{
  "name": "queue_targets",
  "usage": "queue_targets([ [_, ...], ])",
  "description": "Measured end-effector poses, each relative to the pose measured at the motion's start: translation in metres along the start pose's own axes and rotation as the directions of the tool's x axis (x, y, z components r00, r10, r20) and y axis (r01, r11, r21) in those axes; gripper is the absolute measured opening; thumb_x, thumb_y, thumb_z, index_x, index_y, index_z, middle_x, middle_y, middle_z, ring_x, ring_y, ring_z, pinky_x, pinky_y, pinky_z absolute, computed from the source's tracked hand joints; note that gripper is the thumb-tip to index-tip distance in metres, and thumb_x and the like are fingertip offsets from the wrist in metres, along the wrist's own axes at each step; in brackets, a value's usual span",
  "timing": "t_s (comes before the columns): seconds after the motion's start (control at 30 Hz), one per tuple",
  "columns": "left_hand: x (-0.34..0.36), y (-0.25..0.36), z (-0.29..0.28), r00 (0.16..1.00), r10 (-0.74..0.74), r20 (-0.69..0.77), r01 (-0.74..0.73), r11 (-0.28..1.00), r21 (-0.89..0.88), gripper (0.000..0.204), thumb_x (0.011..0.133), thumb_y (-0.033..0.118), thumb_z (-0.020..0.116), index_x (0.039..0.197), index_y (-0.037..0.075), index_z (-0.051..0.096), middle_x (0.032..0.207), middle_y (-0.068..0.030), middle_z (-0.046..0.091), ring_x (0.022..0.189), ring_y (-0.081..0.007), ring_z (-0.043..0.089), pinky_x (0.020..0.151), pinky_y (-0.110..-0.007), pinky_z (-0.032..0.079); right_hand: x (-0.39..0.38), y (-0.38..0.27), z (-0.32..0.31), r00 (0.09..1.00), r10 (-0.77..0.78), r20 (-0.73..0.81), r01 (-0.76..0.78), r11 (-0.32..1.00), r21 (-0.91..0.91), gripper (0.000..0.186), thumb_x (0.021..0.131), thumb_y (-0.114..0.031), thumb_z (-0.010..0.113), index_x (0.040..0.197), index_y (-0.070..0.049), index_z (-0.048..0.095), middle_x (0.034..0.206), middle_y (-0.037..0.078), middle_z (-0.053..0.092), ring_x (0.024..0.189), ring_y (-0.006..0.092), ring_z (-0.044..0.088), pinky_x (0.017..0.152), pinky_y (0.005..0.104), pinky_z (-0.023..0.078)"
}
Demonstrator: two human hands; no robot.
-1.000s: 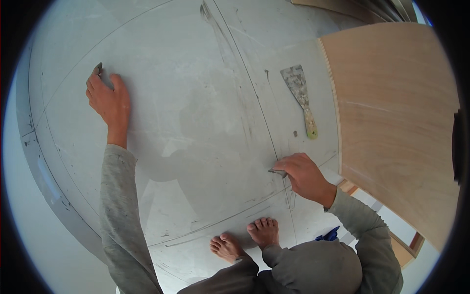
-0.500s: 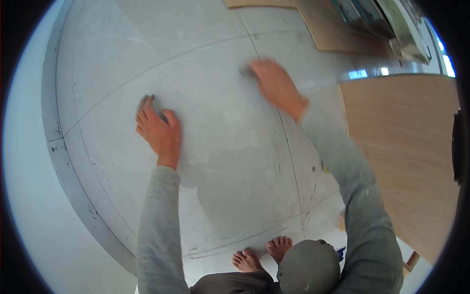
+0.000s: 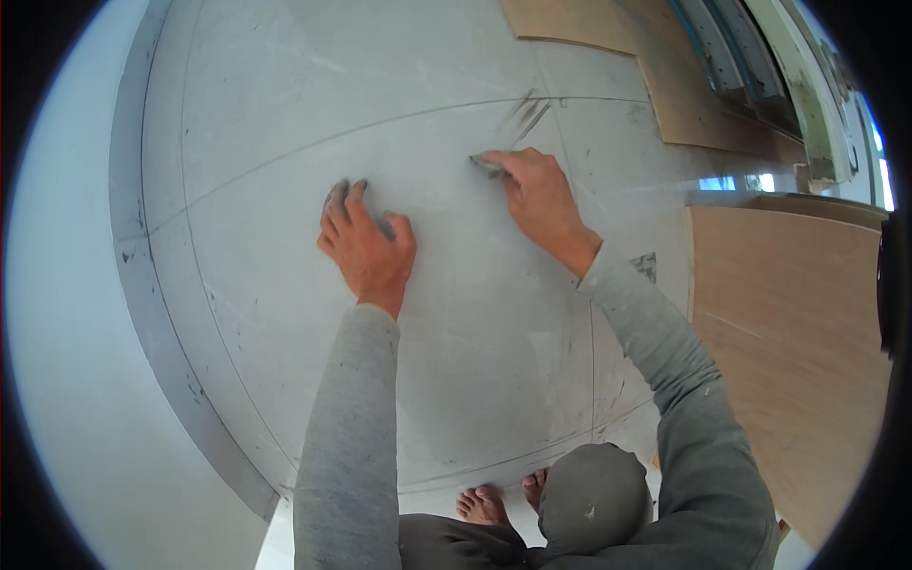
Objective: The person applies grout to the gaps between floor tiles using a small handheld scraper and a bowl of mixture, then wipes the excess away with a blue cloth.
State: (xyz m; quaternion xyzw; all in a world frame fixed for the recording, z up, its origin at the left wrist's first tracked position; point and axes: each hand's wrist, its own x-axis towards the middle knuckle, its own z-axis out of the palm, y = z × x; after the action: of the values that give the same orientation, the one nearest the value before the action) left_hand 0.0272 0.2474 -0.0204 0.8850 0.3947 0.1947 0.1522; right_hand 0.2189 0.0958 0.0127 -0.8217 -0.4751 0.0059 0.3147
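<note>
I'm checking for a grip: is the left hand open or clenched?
Open: the left hand has its thumb spread apart from its bent fingers.

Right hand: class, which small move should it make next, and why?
Perhaps slide the grey piece toward the dark smears: the right hand pinches that piece, and the smears mark the floor just beyond the knuckles.

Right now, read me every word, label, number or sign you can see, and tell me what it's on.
None that I can read.
The grey floor shows only lines and dark smears, and the wooden panel only grain and scuffs.
The small dark piece in the right hand shows no readable lettering.
The pale mark on the trouser knee is too small to make out.
</note>
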Motion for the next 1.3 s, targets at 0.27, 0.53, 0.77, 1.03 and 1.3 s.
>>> queue_targets([
  [0.27, 0.01, 0.005, 0.011, 0.987, 0.054, -0.153, -0.079, 0.984, -0.158, 0.048, 0.085, 0.02, 0.065, 0.131, 0.008, 0.059, 0.139, -0.0165, 0.057, 0.132, -0.0367, 0.048, 0.108, -0.055, 0.035, 0.033, 0.023, 0.019, 0.99, -0.057, -0.128, 0.001, 0.916, -0.4, 0.033, 0.087, 0.002, 0.059, 0.114, -0.008, 0.075, 0.096, 0.018, 0.074, 0.094, 0.0393, 0.067, 0.085, 0.0483, 0.054],
  [0.53, -0.117, -0.033, -0.097, 0.999, -0.052, 0.001, 0.033, 0.626, -0.779, 0.02, 0.102, 0.014, 0.057, 0.113, 0.004, 0.071, 0.096, -0.0139, 0.072, 0.092, -0.0317, 0.067, 0.087, -0.04, 0.051, -0.142, -0.097, 0.009, 0.809, 0.425, 0.407, -0.576, 0.43, 0.695, 0.036, 0.1, -0.017, 0.069, 0.133, -0.002, 0.064, 0.124, 0.001, 0.068, 0.112, 0.0115, 0.06, 0.096, 0.0313, 0.043],
  [0.77, -0.509, -0.046, -0.293, 0.636, -0.72, 0.28, 0.73, 0.443, -0.52, 0.026, 0.101, 0.009, 0.064, 0.124, 0.003, 0.073, 0.103, -0.0113, 0.078, 0.099, -0.0214, 0.073, 0.093, -0.036, 0.055, -0.227, -0.13, -0.034, 0.707, 0.213, 0.674, -0.673, 0.494, 0.55, 0.038, 0.103, -0.021, 0.065, 0.138, -0.008, 0.062, 0.132, 0.0, 0.063, 0.12, 0.011, 0.054, 0.101, 0.0334, 0.038],
  [1.03, -0.822, -0.077, -0.33, -0.697, -0.601, 0.39, 0.013, -0.555, -0.832, 0.043, 0.107, 0.014, 0.047, 0.147, 0.0, 0.041, 0.138, -0.0195, 0.058, 0.117, -0.0323, 0.062, 0.097, -0.043, 0.054, -0.227, -0.161, -0.025, 0.641, 0.115, 0.759, -0.631, 0.641, 0.437, 0.037, 0.104, -0.017, 0.061, 0.139, -0.005, 0.061, 0.129, 0.0, 0.066, 0.118, 0.012, 0.058, 0.101, 0.0325, 0.04],
  [1.3, -0.902, -0.148, -0.327, -0.495, -0.868, -0.035, 0.263, -0.111, -0.958, 0.036, 0.108, 0.008, 0.046, 0.141, -0.008, 0.046, 0.14, -0.0188, 0.056, 0.122, -0.0341, 0.062, 0.106, -0.049, 0.055, -0.254, -0.271, -0.01, 0.554, -0.1, 0.826, -0.605, 0.633, 0.483, 0.033, 0.099, -0.006, 0.064, 0.13, 0.0, 0.067, 0.112, 0.004, 0.072, 0.098, 0.0108, 0.063, 0.085, 0.0288, 0.05],
])
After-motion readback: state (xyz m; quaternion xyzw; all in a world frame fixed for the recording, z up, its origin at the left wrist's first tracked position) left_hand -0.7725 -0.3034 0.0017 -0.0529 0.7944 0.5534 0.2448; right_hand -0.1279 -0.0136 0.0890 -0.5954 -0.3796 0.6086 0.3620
